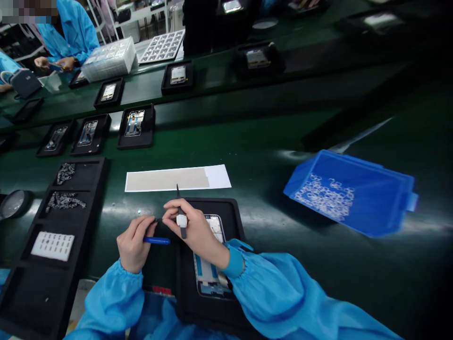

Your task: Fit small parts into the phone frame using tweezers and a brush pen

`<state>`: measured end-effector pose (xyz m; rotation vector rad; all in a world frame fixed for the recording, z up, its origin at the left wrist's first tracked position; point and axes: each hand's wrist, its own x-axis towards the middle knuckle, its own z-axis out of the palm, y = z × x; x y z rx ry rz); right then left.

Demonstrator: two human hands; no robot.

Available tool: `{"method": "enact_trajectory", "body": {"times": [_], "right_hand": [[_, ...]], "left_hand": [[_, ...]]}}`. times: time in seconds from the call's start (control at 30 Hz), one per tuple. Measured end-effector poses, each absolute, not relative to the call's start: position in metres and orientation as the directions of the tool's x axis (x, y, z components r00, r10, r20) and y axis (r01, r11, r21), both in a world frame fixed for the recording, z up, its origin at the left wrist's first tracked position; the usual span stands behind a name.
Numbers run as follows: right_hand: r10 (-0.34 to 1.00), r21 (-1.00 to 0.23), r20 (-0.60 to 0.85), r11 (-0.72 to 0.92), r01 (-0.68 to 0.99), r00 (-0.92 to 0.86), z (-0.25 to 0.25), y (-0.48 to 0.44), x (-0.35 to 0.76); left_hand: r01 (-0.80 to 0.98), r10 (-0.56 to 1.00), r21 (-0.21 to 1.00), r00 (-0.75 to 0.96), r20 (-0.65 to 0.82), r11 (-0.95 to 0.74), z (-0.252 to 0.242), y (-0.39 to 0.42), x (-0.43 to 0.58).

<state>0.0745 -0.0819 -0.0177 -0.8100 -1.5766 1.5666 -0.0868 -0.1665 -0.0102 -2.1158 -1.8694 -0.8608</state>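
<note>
Tabletop [269, 141] dark green; sleeves [283, 293] bright blue; bin [368, 189] blue holding white parts [327, 196]; trays [35, 283] black, one with a white dotted card [52, 245]; paper strip [177, 178] tan and white; pen [156, 241] blue; tool [181, 221] dark with white band.

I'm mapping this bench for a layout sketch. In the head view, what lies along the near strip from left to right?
Black compartment tray → left hand gripping a blue-handled tool → right hand gripping tweezers → phone frame in its black holder → blue bin of small white parts.
</note>
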Motion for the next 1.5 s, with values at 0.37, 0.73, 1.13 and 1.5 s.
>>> {"method": "enact_trajectory", "body": {"times": [0.37, 0.73, 1.13, 1.5], "right_hand": [[0.844, -0.996, 0.080, 0.041, -0.084, -0.531, -0.023, -0.085, 0.073], [0.863, -0.995, 0.065, 0.018, -0.098, -0.500, -0.023, -0.086, 0.073], [0.861, -0.941, -0.102, -0.246, -0.233, -0.498, -0.023, -0.076, 0.084], [0.817, -0.851, -0.238, -0.436, -0.293, -0.525, -0.021, -0.074, 0.090]], "left_hand": [[0.943, 0.862, 0.279, 0.016, 0.507, -0.182, -0.006, -0.162, -0.078], [0.945, 0.863, 0.263, 0.039, 0.503, -0.196, -0.007, -0.160, -0.075], [0.991, 0.910, 0.122, 0.007, 0.414, -0.063, -0.021, -0.154, -0.095], [0.589, 0.971, 0.797, -0.237, 0.012, 0.134, 0.001, -0.142, -0.073]]}}
